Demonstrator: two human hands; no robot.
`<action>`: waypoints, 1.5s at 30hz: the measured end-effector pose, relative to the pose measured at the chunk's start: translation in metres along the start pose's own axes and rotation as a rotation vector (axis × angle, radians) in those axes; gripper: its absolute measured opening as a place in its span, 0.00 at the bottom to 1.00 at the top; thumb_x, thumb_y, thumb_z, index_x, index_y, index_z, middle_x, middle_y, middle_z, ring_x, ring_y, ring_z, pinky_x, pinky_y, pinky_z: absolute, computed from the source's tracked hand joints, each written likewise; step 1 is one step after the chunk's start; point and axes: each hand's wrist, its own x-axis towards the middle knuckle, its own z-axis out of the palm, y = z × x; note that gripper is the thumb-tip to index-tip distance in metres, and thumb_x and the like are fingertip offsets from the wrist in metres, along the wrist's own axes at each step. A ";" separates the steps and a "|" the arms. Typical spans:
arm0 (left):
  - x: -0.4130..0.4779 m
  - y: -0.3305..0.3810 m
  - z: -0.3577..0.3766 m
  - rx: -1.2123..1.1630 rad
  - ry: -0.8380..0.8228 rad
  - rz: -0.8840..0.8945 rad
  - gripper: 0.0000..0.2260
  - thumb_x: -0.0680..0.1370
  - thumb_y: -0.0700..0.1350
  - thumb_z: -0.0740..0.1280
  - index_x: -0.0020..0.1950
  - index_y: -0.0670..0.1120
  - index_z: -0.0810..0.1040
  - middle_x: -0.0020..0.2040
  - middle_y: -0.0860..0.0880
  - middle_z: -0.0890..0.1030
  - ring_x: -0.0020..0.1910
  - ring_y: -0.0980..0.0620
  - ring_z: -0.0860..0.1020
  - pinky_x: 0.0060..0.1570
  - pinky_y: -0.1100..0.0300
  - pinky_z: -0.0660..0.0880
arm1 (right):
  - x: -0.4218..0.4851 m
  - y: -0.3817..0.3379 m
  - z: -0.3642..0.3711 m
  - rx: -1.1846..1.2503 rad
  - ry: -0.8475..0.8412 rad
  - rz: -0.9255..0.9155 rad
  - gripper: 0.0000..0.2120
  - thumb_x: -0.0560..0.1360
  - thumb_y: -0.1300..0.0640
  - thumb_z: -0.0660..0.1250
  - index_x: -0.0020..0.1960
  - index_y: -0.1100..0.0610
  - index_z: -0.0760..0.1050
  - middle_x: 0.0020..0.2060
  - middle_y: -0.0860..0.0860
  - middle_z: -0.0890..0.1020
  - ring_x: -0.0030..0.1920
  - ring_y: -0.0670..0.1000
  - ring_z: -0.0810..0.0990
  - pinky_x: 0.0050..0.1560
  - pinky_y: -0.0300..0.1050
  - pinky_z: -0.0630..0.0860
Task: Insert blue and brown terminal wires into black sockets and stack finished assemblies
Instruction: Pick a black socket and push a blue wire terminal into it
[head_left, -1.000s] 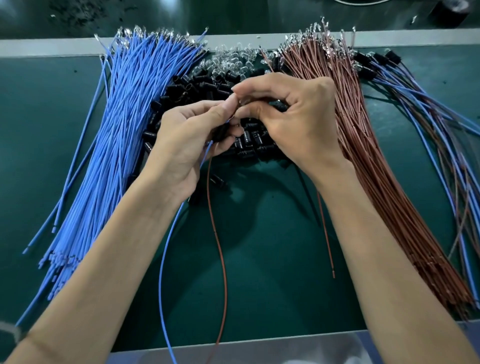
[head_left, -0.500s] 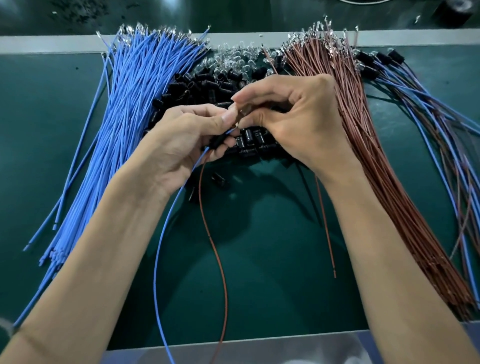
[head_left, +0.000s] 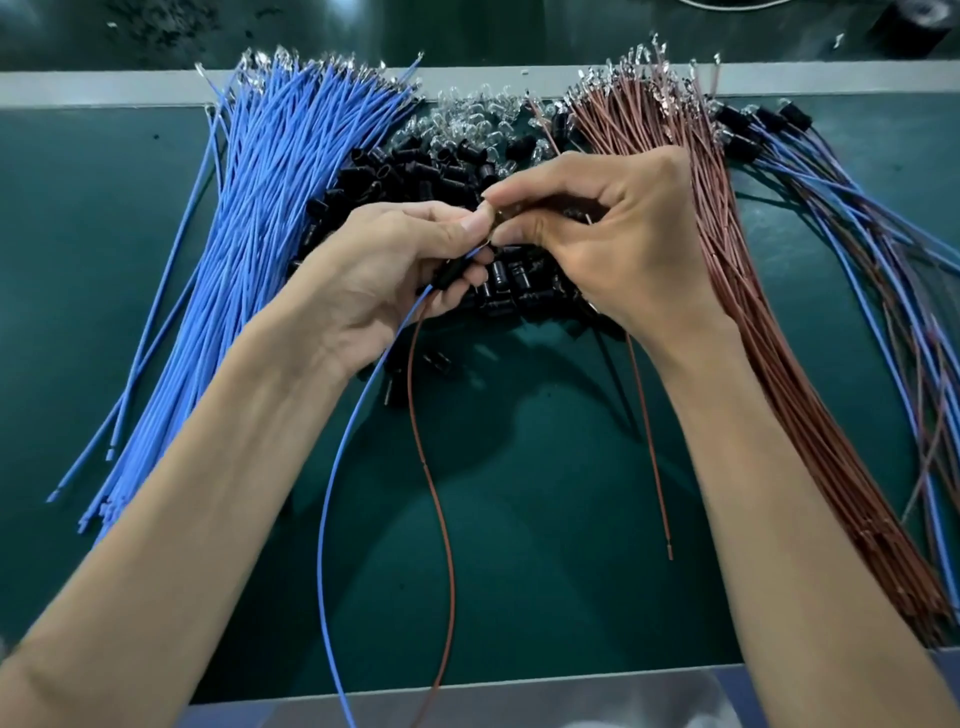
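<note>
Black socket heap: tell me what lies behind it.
Behind the black plastic sockets lie small clear glass bulbs. The left hand and right hand cover the heap's middle, hiding that part.

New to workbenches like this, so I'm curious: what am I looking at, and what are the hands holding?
No machine here: a person works bare-handed, filmed by a camera on their head looking down. On the green mat lie blue wires, brown wires, a heap of black sockets with clear bulbs behind, and finished assemblies far right. The left hand grips a socket trailing one blue wire and one brown wire. The right hand pinches a small part at its tip; I cannot tell what.
</note>
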 end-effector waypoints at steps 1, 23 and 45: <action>0.001 0.002 0.000 0.000 -0.024 -0.006 0.05 0.70 0.46 0.69 0.36 0.47 0.76 0.29 0.54 0.78 0.28 0.60 0.76 0.28 0.71 0.72 | 0.000 0.000 0.000 0.015 0.010 0.010 0.10 0.69 0.64 0.75 0.50 0.63 0.83 0.42 0.51 0.85 0.42 0.44 0.85 0.47 0.38 0.80; 0.006 0.009 -0.018 0.126 -0.123 0.077 0.09 0.66 0.52 0.70 0.37 0.48 0.85 0.35 0.51 0.83 0.33 0.58 0.81 0.32 0.72 0.74 | 0.002 -0.001 -0.001 0.068 0.005 -0.052 0.11 0.70 0.63 0.75 0.52 0.62 0.81 0.43 0.49 0.84 0.42 0.43 0.83 0.46 0.34 0.78; -0.003 0.004 -0.032 0.181 -0.251 0.098 0.13 0.73 0.53 0.66 0.37 0.47 0.86 0.31 0.51 0.81 0.25 0.58 0.76 0.26 0.71 0.72 | 0.000 0.001 -0.018 0.169 0.049 0.051 0.14 0.72 0.67 0.72 0.56 0.60 0.77 0.47 0.47 0.82 0.46 0.42 0.83 0.50 0.35 0.77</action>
